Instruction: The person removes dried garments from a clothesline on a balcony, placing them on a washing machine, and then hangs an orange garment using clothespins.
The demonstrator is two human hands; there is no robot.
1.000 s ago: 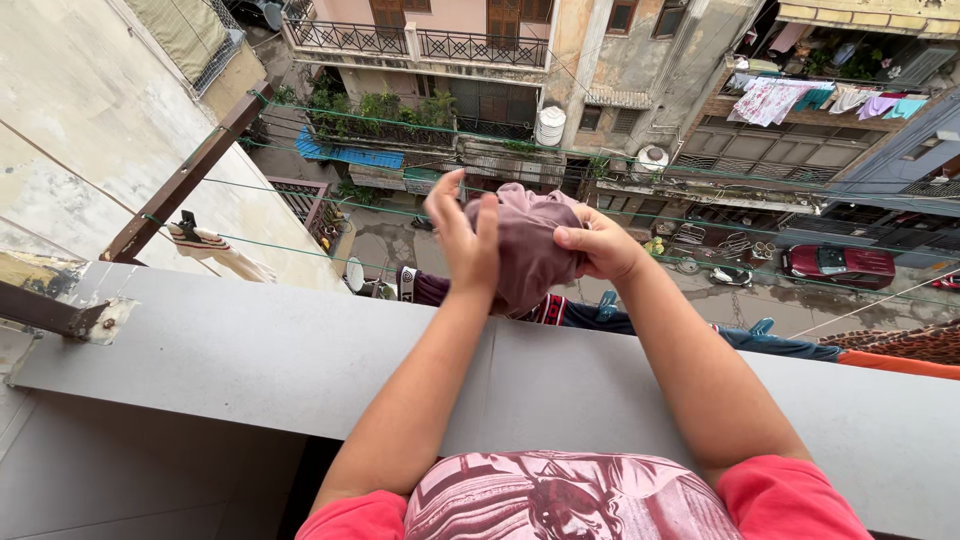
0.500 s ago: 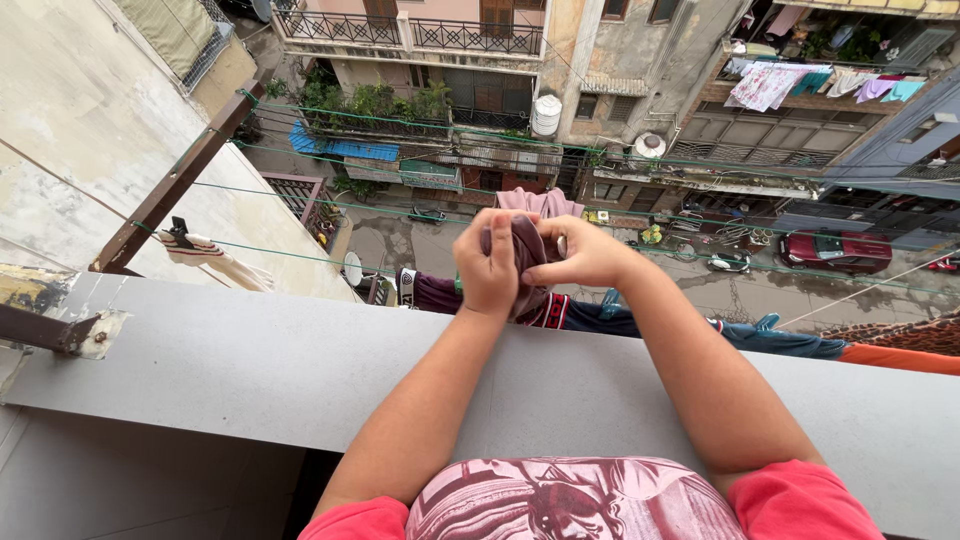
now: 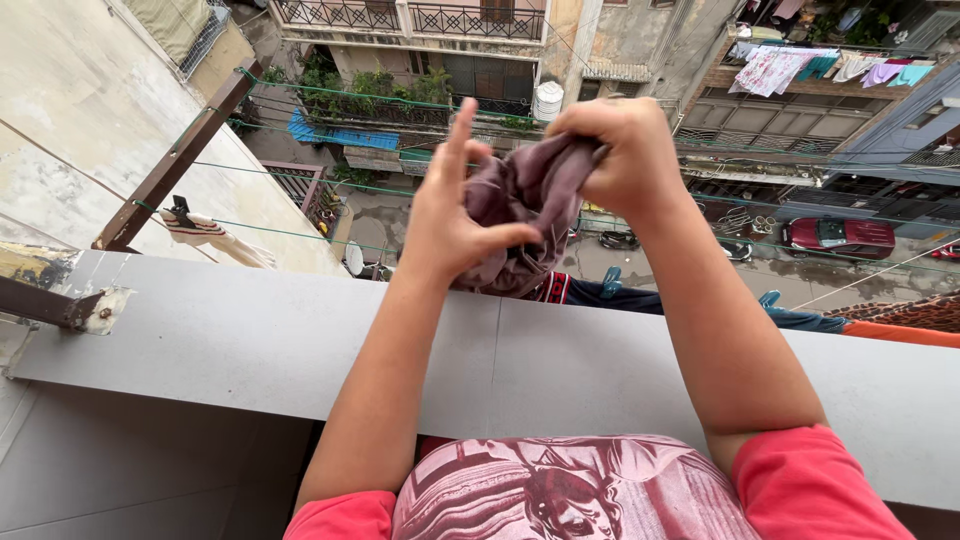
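Mauve cloth is bunched between my left hand and right hand, both clenched on it (above the ledge) to gather it.

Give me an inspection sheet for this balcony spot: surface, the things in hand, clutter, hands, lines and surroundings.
Surface: grey ledge, bare where visible.
Things in hand: bunched mauve cloth, held above the ledge's outer edge.
Clutter: small garment pegged on a line at left; clothes hanging just beyond the ledge.
Hands: left hand pinches the cloth, index finger raised; right hand grips its upper end.
Lines: green clotheslines stretched from a brown bracket.
Surroundings: wet street far below, red car, balconies with laundry opposite.
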